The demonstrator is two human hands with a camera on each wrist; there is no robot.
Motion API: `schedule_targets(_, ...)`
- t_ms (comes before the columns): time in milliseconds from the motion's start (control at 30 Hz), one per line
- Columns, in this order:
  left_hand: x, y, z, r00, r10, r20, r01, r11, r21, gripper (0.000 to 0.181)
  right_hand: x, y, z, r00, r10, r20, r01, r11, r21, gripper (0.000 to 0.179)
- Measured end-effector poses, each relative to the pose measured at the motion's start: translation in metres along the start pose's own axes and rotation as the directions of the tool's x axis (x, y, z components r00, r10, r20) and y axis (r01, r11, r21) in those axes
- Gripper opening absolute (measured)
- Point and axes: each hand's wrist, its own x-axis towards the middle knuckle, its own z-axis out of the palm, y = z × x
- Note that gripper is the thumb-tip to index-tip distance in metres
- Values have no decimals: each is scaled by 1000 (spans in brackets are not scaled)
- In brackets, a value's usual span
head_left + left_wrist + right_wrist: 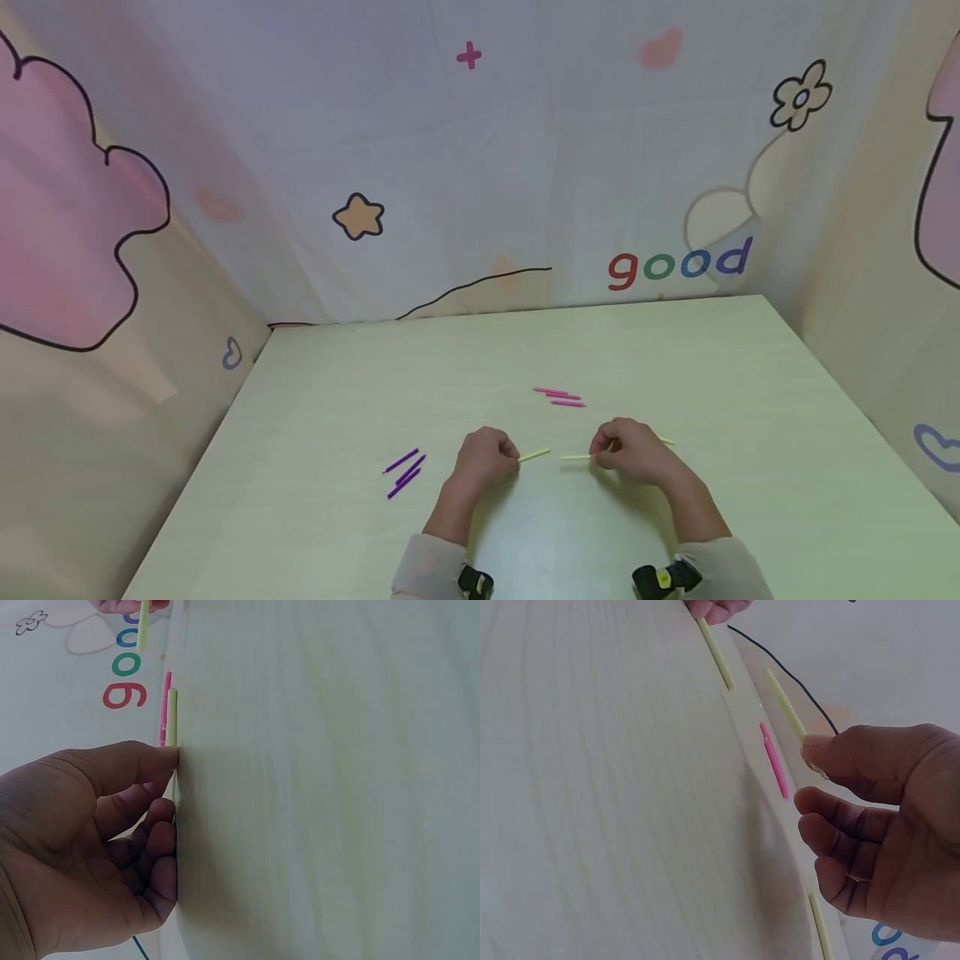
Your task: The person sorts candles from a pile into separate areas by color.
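Observation:
My left hand point(487, 457) pinches one end of a thin pale-yellow stick point(535, 454) between thumb and fingertips, low over the table. Facing it, my right hand point(633, 450) holds a second yellow stick point(786, 701) by thumb and forefinger, raised slightly off the surface in the right wrist view. The two sticks' free ends point toward each other with a gap between them. A third yellow stick point(820, 926) lies on the table beyond the right hand, partly hidden by it in the head view.
Several purple sticks point(405, 473) lie slanted on the table to the left of my left hand. Pink sticks point(562, 397) lie farther back, near the middle. A printed cloth point(465, 167) hangs behind the pale table point(337, 375).

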Motion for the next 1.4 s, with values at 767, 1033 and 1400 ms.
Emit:
schedule_targets(767,-5,5,-1,1000,0,8,0,1000,-17,7,-26,25,-20,992,56,-114,-57,998,-6,5)
schedule_targets(1033,-4,5,0,1000,0,7,0,1000,-15,8,-35,29,-30,985,111,-132,-110,994,13,4)
schedule_targets(1400,-6,6,-1,1000,-3,4,3,1000,-23,8,-41,45,-41,976,154,-156,-153,988,16,5)
